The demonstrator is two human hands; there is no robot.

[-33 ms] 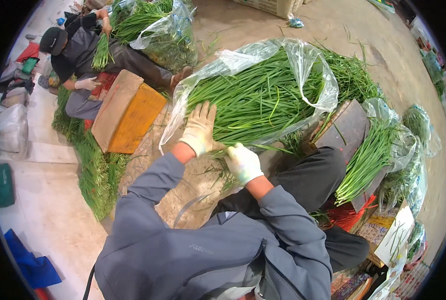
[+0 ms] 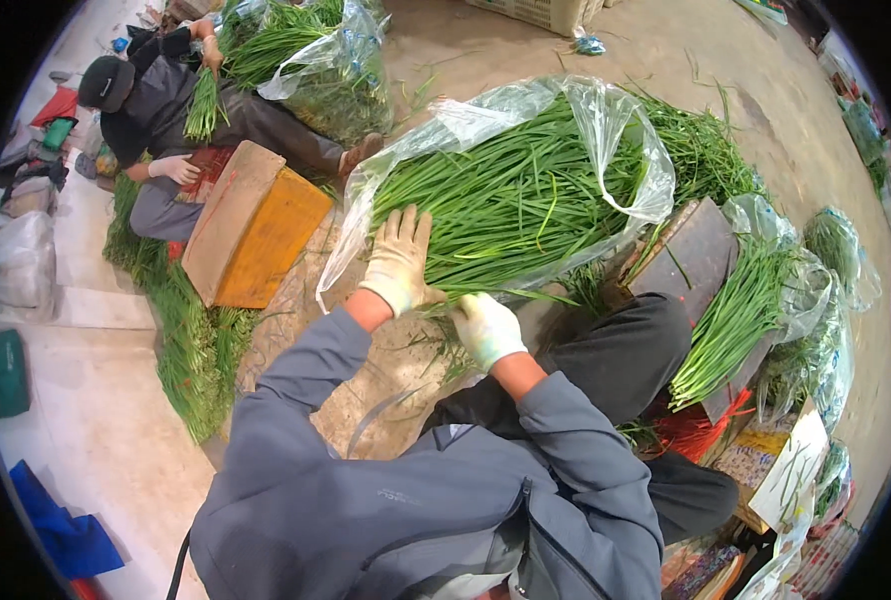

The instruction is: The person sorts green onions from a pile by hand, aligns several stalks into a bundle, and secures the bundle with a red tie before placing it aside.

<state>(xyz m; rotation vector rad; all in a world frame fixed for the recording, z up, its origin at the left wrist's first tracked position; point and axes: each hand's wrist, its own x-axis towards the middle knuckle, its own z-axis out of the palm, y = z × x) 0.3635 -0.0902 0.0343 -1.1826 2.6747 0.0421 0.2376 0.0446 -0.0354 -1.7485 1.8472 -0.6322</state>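
A large heap of long green chives point(image 2: 526, 190) lies in front of me in an open clear plastic bag point(image 2: 638, 205). My left hand point(image 2: 398, 265), in a pale work glove, rests flat on the heap's near-left side with fingers stretched out and thumb turned toward the right hand. Close beside it, my right hand point(image 2: 488, 330), gloved too, is closed at the heap's near edge. Its curled fingertips pinch chives there, partly hidden by the hand itself. A separate bunch of chives point(image 2: 731, 325) lies on a dark box to the right of my knee.
At the upper left a co-worker point(image 2: 156, 110) in a dark cap sits holding a bunch of greens point(image 2: 206, 105). An orange-sided wooden box point(image 2: 271, 240) stands between us, with more greens point(image 2: 191, 350) along its left. Bagged greens point(image 2: 831, 340) and red ties point(image 2: 701, 425) are at right.
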